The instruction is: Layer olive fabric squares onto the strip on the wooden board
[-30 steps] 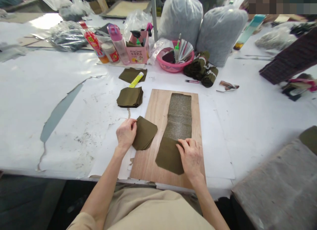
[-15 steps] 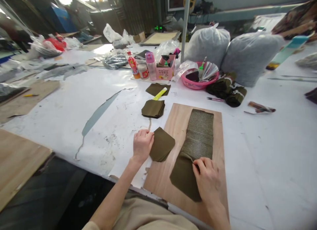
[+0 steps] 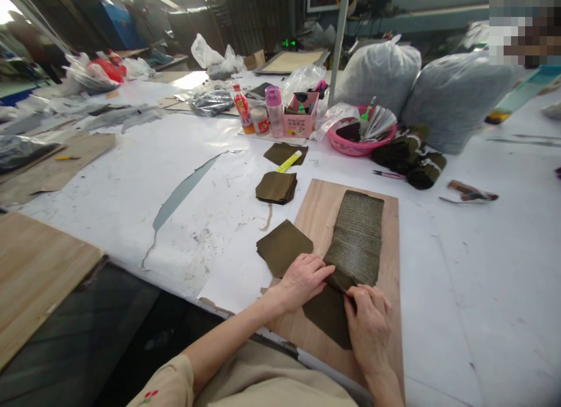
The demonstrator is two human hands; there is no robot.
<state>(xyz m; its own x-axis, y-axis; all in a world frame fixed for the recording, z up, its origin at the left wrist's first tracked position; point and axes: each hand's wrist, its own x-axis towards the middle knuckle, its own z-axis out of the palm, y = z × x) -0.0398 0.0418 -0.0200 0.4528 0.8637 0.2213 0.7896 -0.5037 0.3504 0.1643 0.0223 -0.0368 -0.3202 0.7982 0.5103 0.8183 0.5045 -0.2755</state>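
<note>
Head camera: the left hand (image 3: 302,281) has left the small stack of cloth (image 3: 283,246). It now lies flat, fingers spread, at the lower end of the fanned row of olive cloth pieces (image 3: 357,235), lower centre of the frame, on a wooden board (image 3: 318,211). The right hand (image 3: 368,319) rests beside it, fingers curled on the lowest piece (image 3: 326,319). Light, even fingertip pressure would likely keep the overlaps regular. Whether the right fingers pinch cloth is hidden. The upper right corner is blurred out.
</note>
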